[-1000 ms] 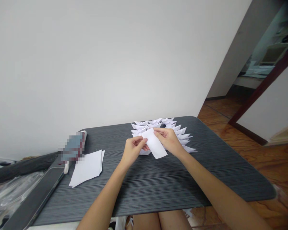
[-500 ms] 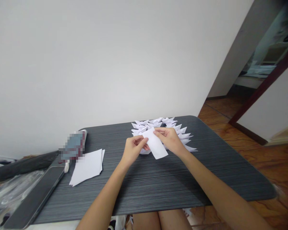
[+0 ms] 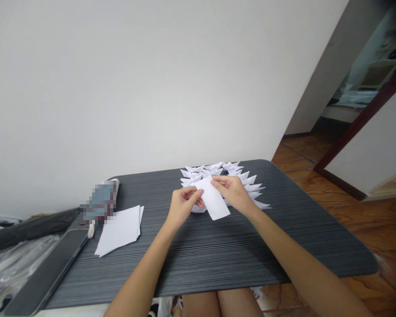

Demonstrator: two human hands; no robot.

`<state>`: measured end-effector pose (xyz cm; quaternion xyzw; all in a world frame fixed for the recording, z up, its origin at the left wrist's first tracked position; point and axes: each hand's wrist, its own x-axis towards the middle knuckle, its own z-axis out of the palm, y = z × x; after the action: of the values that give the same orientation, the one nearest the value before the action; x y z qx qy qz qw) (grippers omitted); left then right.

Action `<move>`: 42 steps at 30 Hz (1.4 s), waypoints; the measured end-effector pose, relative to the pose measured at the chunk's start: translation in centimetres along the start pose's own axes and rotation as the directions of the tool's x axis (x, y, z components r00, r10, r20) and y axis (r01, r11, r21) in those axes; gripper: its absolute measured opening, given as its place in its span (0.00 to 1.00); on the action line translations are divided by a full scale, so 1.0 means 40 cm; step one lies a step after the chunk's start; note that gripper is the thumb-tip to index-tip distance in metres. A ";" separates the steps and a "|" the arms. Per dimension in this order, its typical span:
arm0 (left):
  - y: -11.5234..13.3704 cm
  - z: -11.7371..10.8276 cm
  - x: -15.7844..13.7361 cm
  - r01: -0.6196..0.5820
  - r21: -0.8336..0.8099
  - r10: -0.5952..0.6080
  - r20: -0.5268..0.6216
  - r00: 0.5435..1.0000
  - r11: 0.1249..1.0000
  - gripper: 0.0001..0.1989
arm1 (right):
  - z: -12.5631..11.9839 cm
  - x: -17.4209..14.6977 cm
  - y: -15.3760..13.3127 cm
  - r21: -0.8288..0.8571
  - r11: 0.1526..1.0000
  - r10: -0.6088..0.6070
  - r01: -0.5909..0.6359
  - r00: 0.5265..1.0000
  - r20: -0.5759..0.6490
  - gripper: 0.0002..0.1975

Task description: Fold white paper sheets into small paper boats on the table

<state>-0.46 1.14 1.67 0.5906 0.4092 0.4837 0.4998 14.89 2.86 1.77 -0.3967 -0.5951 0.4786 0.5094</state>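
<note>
A folded white rectangle of paper [image 3: 214, 203] is held up at a slant above the table, pinched between both hands. My left hand [image 3: 185, 202] grips its left edge with thumb and fingers. At the upper right edge, my right hand [image 3: 232, 189] pinches the same paper. Behind the hands stand several folded white paper boats [image 3: 254, 188] in rows, partly covered by my hands and the paper. To the left, a stack of white paper sheets [image 3: 120, 231] lies flat on the table, its edges slightly uneven.
The dark striped table [image 3: 185, 268] meets a white wall [image 3: 152, 88] at the back. Left of the sheets lies a blurred-out item [image 3: 99, 202], with a long dark flat object [image 3: 49, 273] along the table's left edge. A doorway opens at the right.
</note>
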 end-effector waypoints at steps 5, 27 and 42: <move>0.001 0.003 -0.001 -0.009 0.019 0.009 -0.020 1.000 1.000 0.10 | 0.001 0.001 0.004 -0.009 1.000 -0.014 0.014 1.000 -0.018 0.14; -0.017 0.033 -0.010 0.062 -0.029 -0.062 0.015 0.998 0.998 0.15 | 0.021 -0.008 0.011 -0.105 0.988 -0.140 0.112 0.940 -0.312 0.12; 0.027 0.012 -0.025 -0.060 0.124 0.050 0.083 0.995 0.990 0.15 | -0.037 0.016 -0.011 -0.074 0.992 -0.127 0.107 0.925 -0.358 0.11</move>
<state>-0.18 -0.12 2.56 0.6510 0.4024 0.4463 0.4639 16.25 3.60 2.38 -0.4550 -0.5263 0.3504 0.6271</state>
